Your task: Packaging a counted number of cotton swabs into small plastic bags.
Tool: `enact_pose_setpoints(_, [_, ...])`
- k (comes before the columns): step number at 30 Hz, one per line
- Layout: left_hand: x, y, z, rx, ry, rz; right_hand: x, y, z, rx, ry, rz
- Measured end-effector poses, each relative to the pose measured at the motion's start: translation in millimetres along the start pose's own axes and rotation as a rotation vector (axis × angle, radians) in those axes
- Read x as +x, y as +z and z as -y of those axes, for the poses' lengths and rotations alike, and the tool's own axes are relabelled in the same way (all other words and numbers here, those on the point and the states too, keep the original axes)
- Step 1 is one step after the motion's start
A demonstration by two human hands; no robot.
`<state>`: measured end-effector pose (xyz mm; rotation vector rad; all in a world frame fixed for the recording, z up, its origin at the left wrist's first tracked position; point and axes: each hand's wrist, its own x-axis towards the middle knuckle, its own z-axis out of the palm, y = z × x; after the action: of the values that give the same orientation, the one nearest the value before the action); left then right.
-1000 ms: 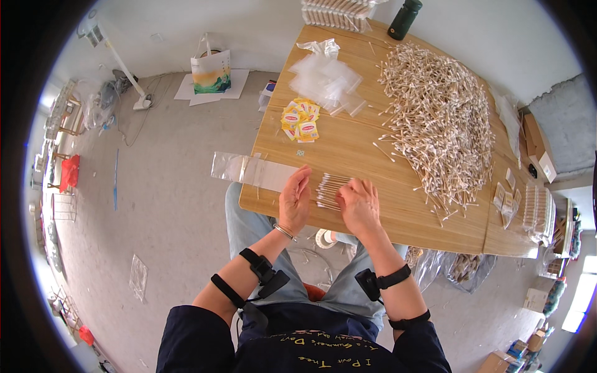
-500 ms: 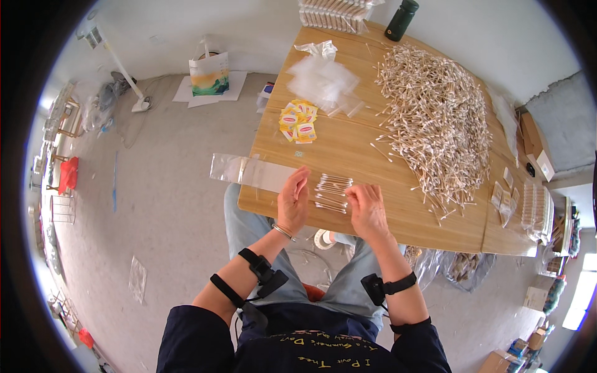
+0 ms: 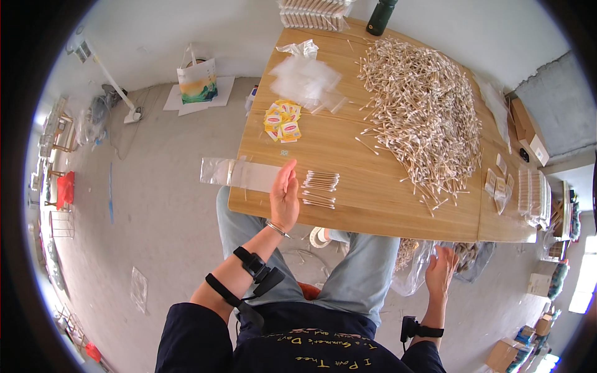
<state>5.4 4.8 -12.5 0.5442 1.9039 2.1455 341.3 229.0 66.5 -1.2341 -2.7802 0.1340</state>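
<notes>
Wooden table [image 3: 398, 205], landmark. Cotton swab bundle [image 3: 320, 188]: small aligned rows near the table's front edge, just right of left hand [image 3: 285, 198]. Left hand: fingers extended, released, set edgewise on the tabletop beside the bundle, gripping nothing. Clear plastic bag [image 3: 239, 173]: flat, overhanging the table's left edge, just left of that hand. Right hand [image 3: 440, 271]: below the front edge, open, at a clear bag [image 3: 415, 273].

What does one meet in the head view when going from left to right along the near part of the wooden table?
Clear plastic bag overhanging the table edge → left hand → small rows of cotton swabs with wooden sticks → big heap of loose cotton swabs → clear packs at the far right end.
</notes>
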Motion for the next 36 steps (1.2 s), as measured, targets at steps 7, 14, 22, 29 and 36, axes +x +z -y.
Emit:
enact_pose_setpoints(7, [1.0, 2.8, 5.0, -0.291, -0.165, -0.052, 57.0, 59.7, 128.9, 1.053, -0.056, 0.017])
enact_pose_setpoints(14, [-9.6, 13.3, 0.9, -0.163, -0.135, 0.041, 76.8, 107.7, 260.5, 1.526, -0.109, -0.013])
enact_pose_setpoints(22, [-9.0, 11.9, -4.7, -0.333, -0.173, 0.023, 90.8, 96.1, 248.8, 0.806, -0.361, -0.154])
enact_pose_setpoints(29, [1.8, 7.2, -6.3, -0.268, -0.132, 0.019, 86.5, 77.6, 256.6, 0.16, -0.637, 0.289])
enact_pose_setpoints(36, [7.9, 6.9, -7.0, -0.268, -0.154, 0.075, 97.5, 80.7, 263.7, 0.041, -0.616, 0.279])
